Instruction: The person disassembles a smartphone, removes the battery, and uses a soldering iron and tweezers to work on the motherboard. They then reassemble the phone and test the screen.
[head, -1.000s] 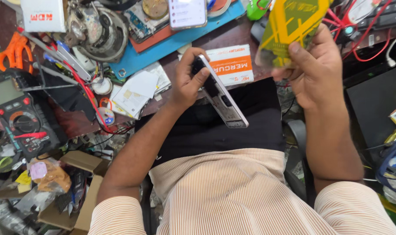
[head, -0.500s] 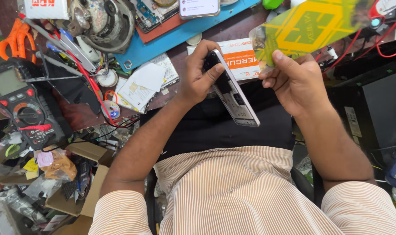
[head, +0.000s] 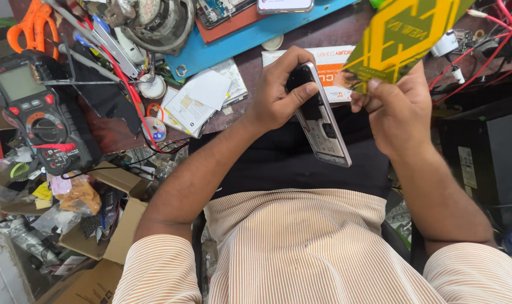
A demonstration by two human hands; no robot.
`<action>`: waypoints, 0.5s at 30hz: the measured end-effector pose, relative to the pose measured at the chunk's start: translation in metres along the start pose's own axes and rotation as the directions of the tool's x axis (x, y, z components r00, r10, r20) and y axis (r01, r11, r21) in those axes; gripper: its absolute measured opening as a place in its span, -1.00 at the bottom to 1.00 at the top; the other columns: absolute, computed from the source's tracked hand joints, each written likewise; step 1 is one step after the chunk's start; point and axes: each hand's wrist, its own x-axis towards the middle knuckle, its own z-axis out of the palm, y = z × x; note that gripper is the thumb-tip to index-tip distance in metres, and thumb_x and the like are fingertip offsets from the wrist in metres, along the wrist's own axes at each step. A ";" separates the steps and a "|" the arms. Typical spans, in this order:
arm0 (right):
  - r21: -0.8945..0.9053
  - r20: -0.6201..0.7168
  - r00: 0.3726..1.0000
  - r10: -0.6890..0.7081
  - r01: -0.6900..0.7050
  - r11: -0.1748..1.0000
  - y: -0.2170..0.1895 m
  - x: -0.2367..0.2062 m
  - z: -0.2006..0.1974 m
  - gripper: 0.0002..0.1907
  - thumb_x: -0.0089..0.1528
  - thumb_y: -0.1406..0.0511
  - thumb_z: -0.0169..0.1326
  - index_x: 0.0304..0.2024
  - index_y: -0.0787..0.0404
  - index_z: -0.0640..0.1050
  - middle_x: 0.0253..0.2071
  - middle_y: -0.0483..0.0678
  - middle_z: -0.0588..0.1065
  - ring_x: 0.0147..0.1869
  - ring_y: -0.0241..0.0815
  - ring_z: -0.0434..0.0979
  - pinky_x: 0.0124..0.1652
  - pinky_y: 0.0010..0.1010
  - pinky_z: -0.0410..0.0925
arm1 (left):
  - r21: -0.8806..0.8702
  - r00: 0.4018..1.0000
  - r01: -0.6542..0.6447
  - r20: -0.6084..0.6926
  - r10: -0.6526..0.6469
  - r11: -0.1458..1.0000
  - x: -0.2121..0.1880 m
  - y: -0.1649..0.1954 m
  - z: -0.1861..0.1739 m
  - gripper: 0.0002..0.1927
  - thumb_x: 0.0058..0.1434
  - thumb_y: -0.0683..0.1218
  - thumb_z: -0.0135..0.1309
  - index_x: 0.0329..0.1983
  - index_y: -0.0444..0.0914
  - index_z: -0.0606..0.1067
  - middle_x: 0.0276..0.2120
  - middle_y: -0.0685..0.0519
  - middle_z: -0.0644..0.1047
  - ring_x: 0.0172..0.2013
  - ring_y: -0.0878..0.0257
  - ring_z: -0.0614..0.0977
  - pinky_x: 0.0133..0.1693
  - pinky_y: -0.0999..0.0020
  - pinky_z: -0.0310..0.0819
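handling note: opened phone + flat packet

left hand (head: 275, 95) wraps the opened phone (head: 322, 121) by its long edges, thumb pressed on the side, above the lap at the bench edge. rigid, thin, likely fragile w/ internals exposed; hold by frame only. right hand (head: 394, 112) pinches the lower corner of the green-yellow flat packet (head: 405, 36): light, bendy, prob. slick.

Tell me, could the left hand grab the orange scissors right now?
Probably not. The left hand is wrapped around the opened phone, so its grip is full. The orange scissors lie at the far left end of the bench, beyond the multimeter, cables and motor part.
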 end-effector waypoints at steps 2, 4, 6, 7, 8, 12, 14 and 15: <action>-0.058 0.013 0.999 -0.034 0.034 0.998 0.006 0.001 0.003 -0.62 0.42 0.57 -0.04 0.25 0.30 0.23 0.07 0.09 0.50 -0.01 -0.15 0.61 -0.18 -0.43 0.48 | -0.005 1.000 0.004 0.008 -0.004 1.000 0.000 0.000 -0.001 -0.66 0.43 0.07 0.13 0.01 -0.28 0.40 -0.28 0.07 0.47 -0.31 0.34 0.49 -0.21 0.44 0.41; -0.186 0.034 0.997 -0.067 0.073 0.980 0.010 0.002 0.010 -0.66 0.41 0.58 0.05 0.19 0.32 0.31 0.00 0.06 0.53 -0.05 -0.19 0.60 -0.18 -0.47 0.47 | 0.016 1.000 0.003 0.007 -0.003 1.000 0.001 0.000 -0.002 -0.66 0.42 0.06 0.15 0.01 -0.28 0.41 -0.27 0.05 0.48 -0.30 0.32 0.51 -0.21 0.43 0.42; -0.287 0.013 0.998 -0.058 0.059 0.956 0.010 0.001 0.018 -0.67 0.35 0.58 0.14 0.13 0.34 0.40 -0.04 0.01 0.55 -0.06 -0.24 0.59 -0.18 -0.48 0.48 | 0.034 1.000 -0.003 0.006 0.003 0.999 0.001 0.000 -0.003 -0.66 0.40 0.05 0.16 0.01 -0.28 0.41 -0.26 0.04 0.49 -0.29 0.29 0.52 -0.19 0.42 0.44; -0.330 -0.009 0.999 -0.043 0.038 0.943 0.006 0.000 0.021 -0.67 0.31 0.57 0.19 0.10 0.35 0.44 -0.05 -0.03 0.56 -0.07 -0.28 0.59 -0.18 -0.49 0.49 | 0.042 1.000 -0.009 0.004 0.009 0.999 0.001 0.000 -0.003 -0.66 0.40 0.05 0.16 0.01 -0.28 0.41 -0.25 0.04 0.49 -0.29 0.28 0.53 -0.18 0.42 0.44; -0.350 0.018 0.999 -0.029 0.034 0.936 0.003 -0.002 0.024 -0.70 0.31 0.57 0.21 0.07 0.38 0.49 -0.06 -0.02 0.57 -0.06 -0.28 0.61 -0.11 -0.48 0.50 | 0.050 1.000 -0.015 0.001 0.015 0.999 0.001 0.001 -0.004 -0.66 0.40 0.05 0.17 0.01 -0.28 0.41 -0.24 0.03 0.50 -0.28 0.27 0.54 -0.17 0.41 0.45; -0.370 0.057 0.998 -0.010 0.030 0.929 -0.009 -0.002 0.036 -0.81 0.28 0.55 0.24 -0.05 0.40 0.59 -0.11 -0.02 0.61 -0.08 -0.29 0.64 -0.01 -0.48 0.55 | 0.053 1.000 -0.021 0.003 0.021 0.998 0.000 0.001 -0.006 -0.66 0.39 0.04 0.18 0.02 -0.28 0.42 -0.22 0.02 0.51 -0.20 0.23 0.57 -0.14 0.38 0.47; -0.397 0.042 0.999 -0.031 0.045 0.917 -0.010 -0.002 0.041 -0.84 0.29 0.55 0.24 -0.08 0.39 0.61 -0.14 -0.04 0.62 -0.10 -0.31 0.64 -0.03 -0.50 0.54 | 0.048 1.000 -0.023 0.004 0.023 0.999 0.000 0.000 -0.007 -0.66 0.39 0.04 0.18 0.02 -0.28 0.42 -0.21 0.02 0.52 -0.19 0.22 0.58 -0.09 0.35 0.49; -0.434 0.038 0.998 -0.048 0.059 0.899 -0.009 -0.002 0.043 -0.86 0.30 0.54 0.25 -0.09 0.40 0.62 -0.14 -0.05 0.62 -0.10 -0.33 0.63 -0.03 -0.52 0.52 | 0.063 1.000 -0.026 0.003 0.025 0.998 0.000 0.000 -0.007 -0.66 0.38 0.03 0.19 0.01 -0.28 0.42 -0.21 0.02 0.52 -0.20 0.22 0.59 -0.11 0.36 0.48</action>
